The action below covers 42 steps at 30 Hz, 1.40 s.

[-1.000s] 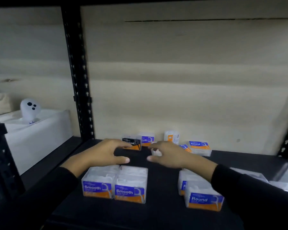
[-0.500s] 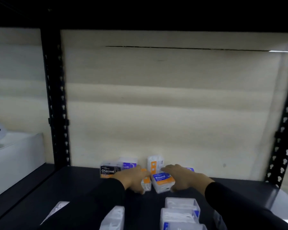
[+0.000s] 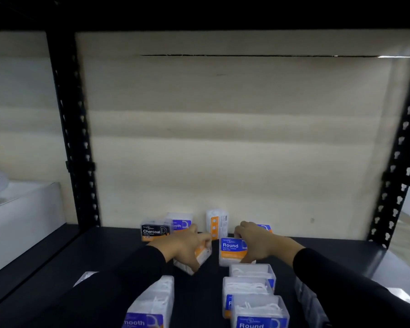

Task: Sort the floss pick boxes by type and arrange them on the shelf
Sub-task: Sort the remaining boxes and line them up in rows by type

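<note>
My left hand (image 3: 184,247) is closed on a tilted clear floss pick box with an orange band (image 3: 200,255). My right hand (image 3: 258,245) grips a "Round" box (image 3: 231,250) with a blue and orange label. At the back wall stand a black "Charcoal" box (image 3: 154,232), a "Smooth" box (image 3: 180,221) and a white box on its end (image 3: 217,222). A further blue-labelled box (image 3: 264,227) shows behind my right hand. Near me lie a "Smooth" box (image 3: 152,304) on the left and a column of three "Round" boxes (image 3: 249,290) on the right.
The black shelf board (image 3: 109,252) is framed by perforated black uprights at left (image 3: 78,150) and right (image 3: 400,162). A white box with a white figure on it (image 3: 17,214) stands beyond the left upright. More clear boxes (image 3: 308,301) lie under my right sleeve.
My view moved closer into the shelf. Both hands reached from the shelf's middle to the back group; each took hold of a box and drew it a little toward me.
</note>
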Each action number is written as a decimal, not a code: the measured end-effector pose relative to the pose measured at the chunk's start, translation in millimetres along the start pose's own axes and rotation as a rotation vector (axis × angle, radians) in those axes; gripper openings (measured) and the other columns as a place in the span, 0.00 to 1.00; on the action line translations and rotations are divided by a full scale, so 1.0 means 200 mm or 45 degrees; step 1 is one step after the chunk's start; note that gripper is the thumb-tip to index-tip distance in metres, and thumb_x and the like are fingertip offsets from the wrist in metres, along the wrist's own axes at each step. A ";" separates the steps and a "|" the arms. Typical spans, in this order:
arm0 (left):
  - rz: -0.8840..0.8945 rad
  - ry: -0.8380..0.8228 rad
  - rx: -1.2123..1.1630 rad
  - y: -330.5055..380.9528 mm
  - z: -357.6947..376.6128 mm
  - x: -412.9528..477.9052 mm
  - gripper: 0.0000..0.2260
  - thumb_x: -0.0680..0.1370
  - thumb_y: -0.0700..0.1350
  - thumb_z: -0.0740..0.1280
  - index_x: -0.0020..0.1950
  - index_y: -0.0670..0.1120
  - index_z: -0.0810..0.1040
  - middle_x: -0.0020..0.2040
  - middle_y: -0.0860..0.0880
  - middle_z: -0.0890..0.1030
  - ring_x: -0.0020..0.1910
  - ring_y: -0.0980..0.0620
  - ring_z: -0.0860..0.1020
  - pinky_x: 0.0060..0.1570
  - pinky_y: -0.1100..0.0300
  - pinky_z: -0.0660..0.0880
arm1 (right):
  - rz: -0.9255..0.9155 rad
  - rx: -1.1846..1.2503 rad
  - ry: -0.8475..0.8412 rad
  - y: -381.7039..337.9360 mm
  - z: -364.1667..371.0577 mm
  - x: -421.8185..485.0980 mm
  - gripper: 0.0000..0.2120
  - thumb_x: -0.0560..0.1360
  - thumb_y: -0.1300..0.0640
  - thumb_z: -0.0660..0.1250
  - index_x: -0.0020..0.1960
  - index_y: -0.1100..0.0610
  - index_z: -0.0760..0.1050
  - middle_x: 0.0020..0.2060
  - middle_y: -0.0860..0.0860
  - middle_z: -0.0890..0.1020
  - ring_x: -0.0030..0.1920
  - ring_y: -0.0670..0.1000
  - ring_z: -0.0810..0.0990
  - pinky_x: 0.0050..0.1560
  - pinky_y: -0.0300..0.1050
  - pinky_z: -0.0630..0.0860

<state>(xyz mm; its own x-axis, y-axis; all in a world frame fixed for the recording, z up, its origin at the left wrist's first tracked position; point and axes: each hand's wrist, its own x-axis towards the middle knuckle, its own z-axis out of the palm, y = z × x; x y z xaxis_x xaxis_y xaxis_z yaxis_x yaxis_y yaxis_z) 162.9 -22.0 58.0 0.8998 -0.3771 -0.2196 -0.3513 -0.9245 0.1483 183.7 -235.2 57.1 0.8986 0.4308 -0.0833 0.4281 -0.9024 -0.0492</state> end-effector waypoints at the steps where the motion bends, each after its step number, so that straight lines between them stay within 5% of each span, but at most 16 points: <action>1: -0.009 -0.001 -0.085 -0.01 -0.01 0.00 0.26 0.67 0.44 0.74 0.60 0.56 0.66 0.56 0.49 0.64 0.57 0.43 0.71 0.53 0.50 0.75 | 0.000 0.007 0.021 0.00 0.00 -0.02 0.31 0.66 0.51 0.74 0.63 0.56 0.65 0.55 0.53 0.71 0.57 0.51 0.70 0.61 0.49 0.71; 4: -0.020 0.009 -0.423 -0.05 -0.03 -0.01 0.25 0.69 0.42 0.71 0.62 0.56 0.67 0.56 0.49 0.69 0.56 0.46 0.73 0.50 0.55 0.75 | -0.005 0.035 0.057 0.01 0.01 -0.05 0.31 0.66 0.52 0.74 0.63 0.55 0.63 0.59 0.54 0.71 0.61 0.52 0.70 0.62 0.49 0.72; 7: -0.122 0.047 -0.766 -0.08 -0.05 -0.02 0.23 0.70 0.37 0.65 0.63 0.54 0.69 0.54 0.48 0.73 0.51 0.48 0.74 0.44 0.57 0.74 | 0.010 0.126 0.052 0.03 0.00 -0.07 0.29 0.66 0.53 0.75 0.60 0.54 0.62 0.52 0.50 0.68 0.56 0.50 0.71 0.58 0.47 0.75; 12: -0.213 0.142 -0.579 -0.11 -0.10 -0.03 0.21 0.76 0.42 0.61 0.68 0.52 0.67 0.63 0.46 0.74 0.56 0.50 0.75 0.51 0.59 0.75 | 0.026 0.287 0.025 0.04 -0.01 -0.08 0.24 0.67 0.55 0.74 0.49 0.52 0.59 0.41 0.45 0.70 0.47 0.48 0.71 0.36 0.33 0.65; 18: -0.156 0.119 -0.332 -0.10 -0.08 -0.02 0.29 0.74 0.42 0.68 0.73 0.51 0.61 0.69 0.47 0.69 0.65 0.49 0.71 0.54 0.60 0.73 | 0.046 0.417 0.007 0.10 -0.02 -0.09 0.21 0.69 0.55 0.73 0.50 0.51 0.61 0.49 0.49 0.74 0.47 0.48 0.73 0.37 0.32 0.69; 26: -0.062 0.093 -0.330 -0.06 -0.08 0.00 0.28 0.74 0.40 0.69 0.70 0.55 0.65 0.67 0.48 0.71 0.61 0.51 0.72 0.52 0.61 0.74 | 0.060 0.416 0.108 0.15 -0.04 -0.10 0.18 0.69 0.60 0.72 0.51 0.51 0.65 0.49 0.49 0.73 0.48 0.48 0.74 0.38 0.31 0.69; 31: -0.119 0.135 -0.181 -0.04 -0.07 -0.01 0.32 0.73 0.46 0.70 0.73 0.55 0.59 0.67 0.48 0.72 0.61 0.50 0.75 0.55 0.57 0.76 | 0.081 0.347 0.133 0.17 -0.05 -0.13 0.21 0.68 0.57 0.72 0.59 0.56 0.71 0.51 0.50 0.73 0.49 0.49 0.73 0.50 0.39 0.71; 36: -0.169 0.118 -0.242 -0.04 -0.08 -0.02 0.23 0.74 0.47 0.70 0.67 0.52 0.68 0.52 0.49 0.78 0.36 0.54 0.79 0.38 0.60 0.79 | 0.093 0.272 0.086 0.19 -0.07 -0.19 0.18 0.72 0.56 0.70 0.60 0.58 0.75 0.58 0.54 0.78 0.48 0.47 0.71 0.53 0.39 0.68; 42: -0.135 0.077 -0.394 -0.02 -0.08 -0.01 0.21 0.75 0.40 0.67 0.67 0.49 0.70 0.50 0.48 0.76 0.40 0.51 0.80 0.37 0.61 0.78 | 0.020 0.383 0.022 0.17 -0.07 -0.25 0.16 0.70 0.60 0.71 0.58 0.57 0.78 0.46 0.49 0.78 0.45 0.47 0.76 0.50 0.38 0.71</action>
<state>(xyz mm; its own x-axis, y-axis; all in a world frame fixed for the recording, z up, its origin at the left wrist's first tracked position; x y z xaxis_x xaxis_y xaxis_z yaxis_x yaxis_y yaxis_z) 167.6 -16.0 73.2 0.9440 -0.2671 -0.1935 -0.1678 -0.8940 0.4155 154.4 -288.5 73.4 0.9076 0.4140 -0.0699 0.3684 -0.8650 -0.3408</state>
